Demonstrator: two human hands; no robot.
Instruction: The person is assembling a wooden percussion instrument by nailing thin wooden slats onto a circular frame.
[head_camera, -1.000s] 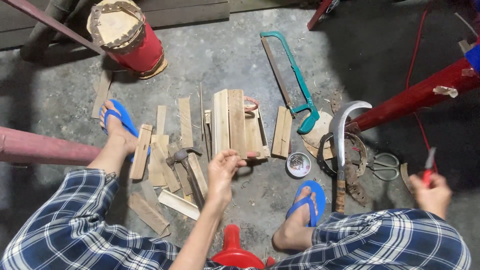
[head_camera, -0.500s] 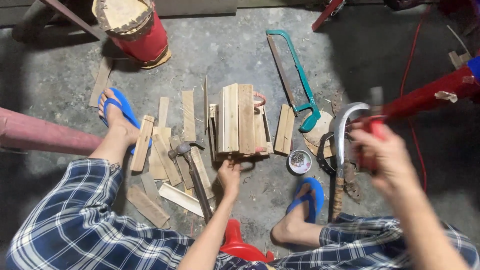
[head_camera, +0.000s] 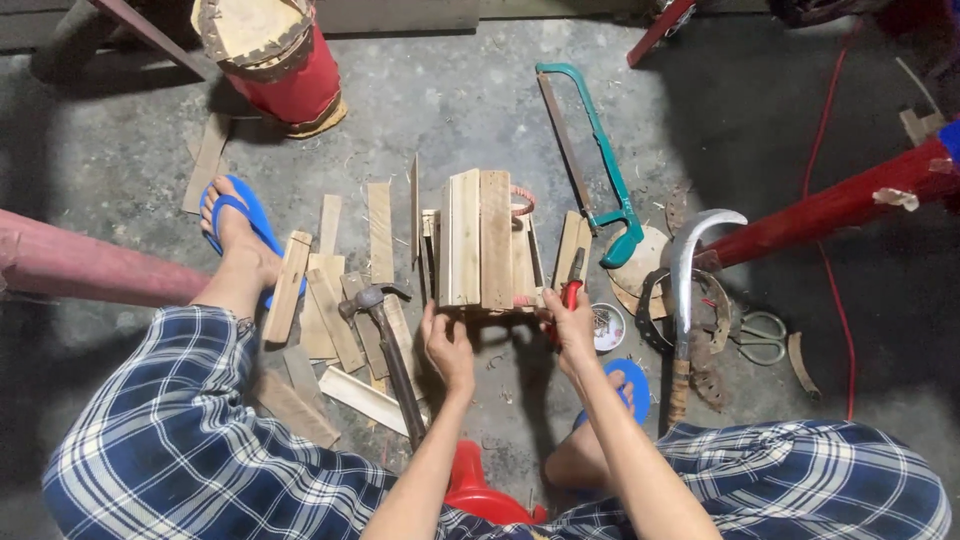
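Item log, floor, head view, as I read it on my feed.

1. Crate (head_camera: 485, 240): small box of pale wood slats, floor centre, just ahead of both hands.
2. L hand (head_camera: 447, 345): fingers curled onto crate's near L corner, gripping it; nothing else held.
3. R hand (head_camera: 572, 325): closed round red-handled pliers (head_camera: 573, 290), nose pointing away, at crate's near R corner. Can't tell if nose touches wood.
4. Hammer (head_camera: 385, 345): lies just L of L hand, head away from me, handle toward stool (head_camera: 478, 490) (red, between knees). Not held.
5. Loose slats (head_camera: 320, 300): scattered L of crate, near L foot in blue sandal (head_camera: 240, 225).
6. Hacksaw (head_camera: 595, 165): green frame, floor beyond crate to the R.
7. Sickle (head_camera: 685, 290): R of crate, blade curved away; scissors (head_camera: 760, 330) further R.
8. Small tin (head_camera: 607, 327): touching-close to R hand, contents too small to tell.
9. Red drum (head_camera: 275, 60): far L corner of floor.

Handling note, my judgement: step looks like working the crate's near edge w/ pliers. L hand should pin the crate hard to the floor, thumb clear of the pliers' line; R hand wants a square bite and a straight pull, else thin slats may split.
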